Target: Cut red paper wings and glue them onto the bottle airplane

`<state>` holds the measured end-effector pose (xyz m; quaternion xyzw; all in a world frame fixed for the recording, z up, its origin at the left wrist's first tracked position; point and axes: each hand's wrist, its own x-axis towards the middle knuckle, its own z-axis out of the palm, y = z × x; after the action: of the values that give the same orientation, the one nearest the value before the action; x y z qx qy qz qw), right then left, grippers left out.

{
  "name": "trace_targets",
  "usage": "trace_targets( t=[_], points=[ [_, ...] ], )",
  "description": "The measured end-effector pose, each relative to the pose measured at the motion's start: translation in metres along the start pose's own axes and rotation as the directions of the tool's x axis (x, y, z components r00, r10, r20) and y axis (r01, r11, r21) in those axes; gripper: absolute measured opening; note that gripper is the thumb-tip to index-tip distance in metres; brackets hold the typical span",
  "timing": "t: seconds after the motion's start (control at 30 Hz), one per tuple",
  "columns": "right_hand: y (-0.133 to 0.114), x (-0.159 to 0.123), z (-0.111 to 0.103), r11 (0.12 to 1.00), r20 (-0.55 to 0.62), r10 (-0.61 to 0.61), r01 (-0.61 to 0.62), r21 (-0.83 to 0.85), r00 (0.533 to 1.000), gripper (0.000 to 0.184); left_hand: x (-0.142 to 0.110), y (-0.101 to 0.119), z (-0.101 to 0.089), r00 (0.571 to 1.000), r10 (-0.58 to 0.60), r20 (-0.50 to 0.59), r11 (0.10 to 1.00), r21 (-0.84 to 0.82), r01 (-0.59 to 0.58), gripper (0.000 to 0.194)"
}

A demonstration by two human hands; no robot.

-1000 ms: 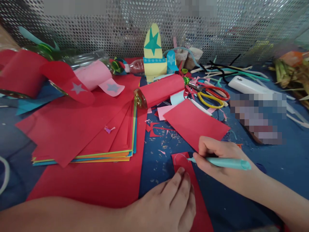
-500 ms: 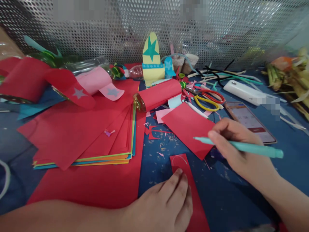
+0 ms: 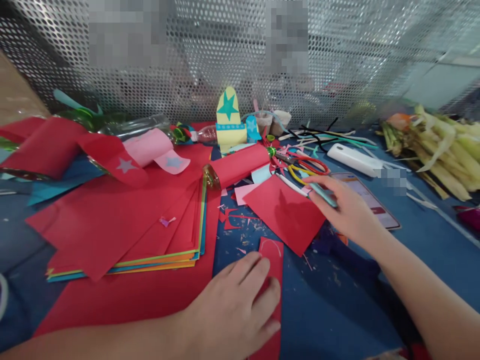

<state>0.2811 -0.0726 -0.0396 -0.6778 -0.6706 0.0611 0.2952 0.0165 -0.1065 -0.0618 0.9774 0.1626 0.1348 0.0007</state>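
My left hand (image 3: 240,300) lies over a narrow red paper strip (image 3: 270,250), its fingers spread and slightly bent. A pale curved line is drawn near the strip's top end. My right hand (image 3: 348,212) has a turquoise pen (image 3: 323,194) between thumb and fingers, close to the table. Its fingertips are beside the yellow-handled scissors (image 3: 297,174) and a white pen (image 3: 291,185). Below them is a red paper sheet (image 3: 287,215), shaded by the hand. Scissors with red handles (image 3: 315,162) lie just behind.
Left, a stack of coloured paper (image 3: 112,225) rests on a large red sheet (image 3: 150,305). Paper-wrapped bottles (image 3: 240,167) and a yellow paper rocket shape (image 3: 229,125) stand behind. A phone (image 3: 369,200), a white glue-gun-like tool (image 3: 352,159) and dried husks (image 3: 442,150) are right.
My right hand has moved forward and left with the pen, toward the scissors. My left hand stays on the strip, which now lies straighter. The view has tilted up.
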Motion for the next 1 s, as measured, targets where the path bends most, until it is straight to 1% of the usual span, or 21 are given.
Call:
trace_targets(
  t=[0.07, 0.13, 0.2, 0.27, 0.37, 0.5, 0.6, 0.63, 0.7, 0.77, 0.83, 0.93, 1.0],
  points=[
    [0.006, 0.003, 0.002, 0.996, 0.031, -0.038, 0.040, -0.078, 0.999, 0.029, 0.000, -0.003, -0.002, 0.995, -0.097, 0.023, 0.995, 0.023, 0.096, 0.040],
    [0.012, 0.004, 0.004, 0.992, 0.057, -0.058, 0.064, -0.111, 0.997, 0.033, 0.000, -0.006, -0.003, 0.977, -0.198, 0.079, 0.980, 0.036, 0.196, 0.048],
    [0.017, 0.005, 0.007, 0.990, 0.069, -0.067, 0.075, -0.121, 0.995, 0.035, 0.000, -0.009, -0.005, 0.963, -0.244, 0.117, 0.970, 0.026, 0.242, 0.050],
    [0.020, 0.005, 0.010, 0.990, 0.074, -0.069, 0.078, -0.118, 0.995, 0.034, 0.001, -0.012, -0.008, 0.962, -0.233, 0.142, 0.972, -0.007, 0.236, 0.046],
    [0.022, 0.006, 0.013, 0.990, 0.079, -0.080, 0.088, -0.111, 0.994, 0.031, 0.003, -0.017, -0.013, 0.964, -0.204, 0.168, 0.969, -0.105, 0.224, 0.038],
    [0.021, 0.009, 0.005, 0.991, 0.032, -0.076, 0.079, -0.106, 0.997, 0.025, 0.004, -0.024, -0.017, 0.956, -0.214, 0.198, 0.926, -0.269, 0.263, 0.026],
    [0.019, 0.008, -0.010, 0.994, -0.034, -0.035, 0.031, -0.108, 0.999, 0.019, 0.004, -0.029, -0.014, 0.958, -0.252, 0.139, 0.901, -0.329, 0.284, 0.026],
    [0.019, 0.007, -0.016, 0.994, -0.059, -0.012, 0.005, -0.111, 0.998, 0.019, 0.005, -0.030, -0.012, 0.958, -0.267, 0.108, 0.904, -0.315, 0.288, 0.028],
    [0.019, 0.005, -0.024, 0.987, -0.080, 0.042, -0.054, -0.151, 0.996, 0.018, 0.008, -0.033, -0.007, 0.954, -0.294, 0.053, 0.925, -0.234, 0.298, 0.034],
    [0.020, 0.005, -0.027, 0.972, -0.056, 0.086, -0.096, -0.214, 0.995, 0.016, 0.012, -0.035, -0.003, 0.952, -0.306, 0.025, 0.941, -0.141, 0.307, 0.041],
    [0.022, 0.009, -0.025, 0.958, 0.003, 0.102, -0.097, -0.271, 0.995, 0.014, 0.017, -0.037, 0.000, 0.950, -0.311, 0.019, 0.945, -0.097, 0.312, 0.045],
    [0.029, 0.024, -0.014, 0.938, 0.076, 0.089, -0.058, -0.343, 0.993, 0.020, 0.021, -0.039, 0.002, 0.949, -0.314, 0.037, 0.943, -0.108, 0.316, 0.045],
    [0.036, 0.042, -0.006, 0.917, 0.114, 0.082, -0.030, -0.398, 0.990, 0.024, 0.020, -0.041, 0.001, 0.946, -0.319, 0.051, 0.934, -0.155, 0.323, 0.041]
  ],
)
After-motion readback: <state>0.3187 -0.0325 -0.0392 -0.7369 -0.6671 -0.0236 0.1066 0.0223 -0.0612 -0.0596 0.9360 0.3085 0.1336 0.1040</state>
